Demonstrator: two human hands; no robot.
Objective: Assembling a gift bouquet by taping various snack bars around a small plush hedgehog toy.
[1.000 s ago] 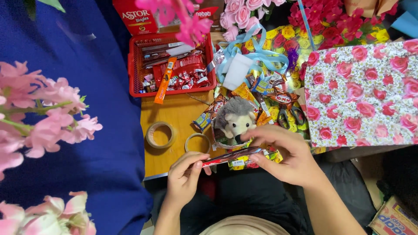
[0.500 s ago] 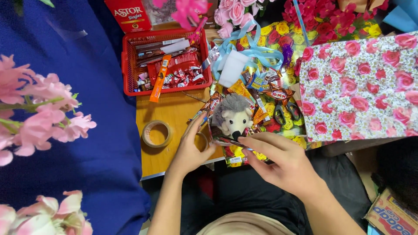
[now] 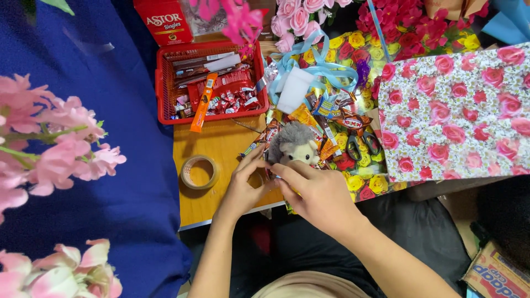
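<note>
Item under right hand [image 3: 317, 193] and left hand [image 3: 245, 185] at table's [image 3: 221, 143] front edge hidden; rose-print wrapping paper [image 3: 458, 110] cut off at right picture edge.

Just above the two hands sits a grey and cream plush hedgehog [image 3: 294, 144], among snack wrappers [image 3: 326, 113] in orange, red and yellow. To the right of the grip lies a white wrapping paper with pink and red roses [image 3: 458, 110]. To the left lie a beige tape roll [image 3: 199, 172] on the orange-brown table [image 3: 221, 138], a red basket [image 3: 165, 94] above it, and a dark blue cloth [image 3: 110, 83] beyond.
</note>
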